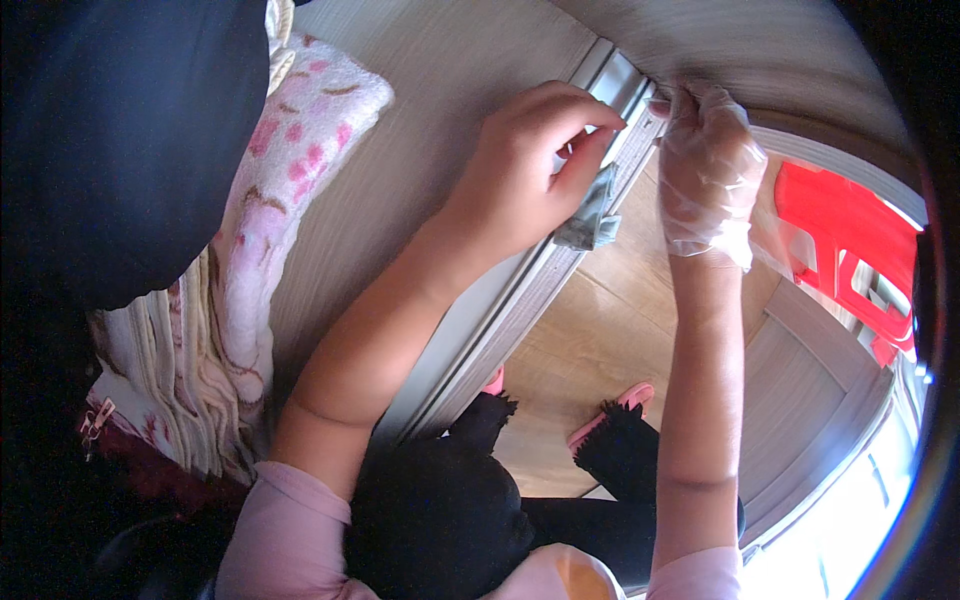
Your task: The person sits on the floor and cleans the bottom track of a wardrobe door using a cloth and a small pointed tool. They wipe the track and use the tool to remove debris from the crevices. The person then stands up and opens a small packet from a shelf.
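My bare left hand (544, 157) is curled over the edge of a wood-grain cabinet, its thumb and fingertips close to a pale track (641, 124). A crumpled grey-green cloth (592, 221) lies on the track just below this hand; whether the hand grips it is hidden. My right hand (709, 165) wears a clear plastic glove, bunched at the wrist. Its fingers are bent in at the corner where the track meets a wood-grain panel (765, 60). The fingertips are partly hidden, so whether they hold anything cannot be told.
Folded floral textiles (315, 135) and a dark fabric item (135, 150) are on the cabinet surface at left. A red plastic object with openings (832, 247) stands at right, above a wooden panel door (795, 382). Below are wooden flooring (600, 315) and pink slippers (634, 397).
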The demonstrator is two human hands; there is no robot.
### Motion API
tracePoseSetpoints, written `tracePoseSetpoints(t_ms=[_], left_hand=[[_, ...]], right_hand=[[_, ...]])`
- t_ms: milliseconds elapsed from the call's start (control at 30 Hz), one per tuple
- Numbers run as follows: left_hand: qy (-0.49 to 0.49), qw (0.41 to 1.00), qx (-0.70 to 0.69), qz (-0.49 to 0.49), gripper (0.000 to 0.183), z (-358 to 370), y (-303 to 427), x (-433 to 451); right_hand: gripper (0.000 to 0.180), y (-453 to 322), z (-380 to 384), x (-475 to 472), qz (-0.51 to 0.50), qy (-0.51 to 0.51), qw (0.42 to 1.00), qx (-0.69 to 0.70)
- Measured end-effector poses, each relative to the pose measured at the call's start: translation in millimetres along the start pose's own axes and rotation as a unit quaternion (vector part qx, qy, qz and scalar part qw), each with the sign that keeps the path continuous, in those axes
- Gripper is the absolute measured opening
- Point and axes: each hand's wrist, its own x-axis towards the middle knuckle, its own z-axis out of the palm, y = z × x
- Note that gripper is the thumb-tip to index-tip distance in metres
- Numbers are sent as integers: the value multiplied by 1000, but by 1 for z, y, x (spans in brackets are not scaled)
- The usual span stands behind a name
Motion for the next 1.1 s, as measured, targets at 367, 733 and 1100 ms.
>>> tracePoseSetpoints(t_ms=[367, 733, 1100], left_hand=[[2, 1000, -14, 7, 13, -1, -4, 0], [1, 1000, -21, -3, 12, 0, -4, -1], [-8, 1000, -28, -8, 14, 0, -6, -2]], right_hand=[[11, 8, 23, 0, 57, 39, 989, 127], [6, -1, 17, -1, 73, 53, 972, 217], [16, 8, 16, -31, 8, 85, 991, 103]])
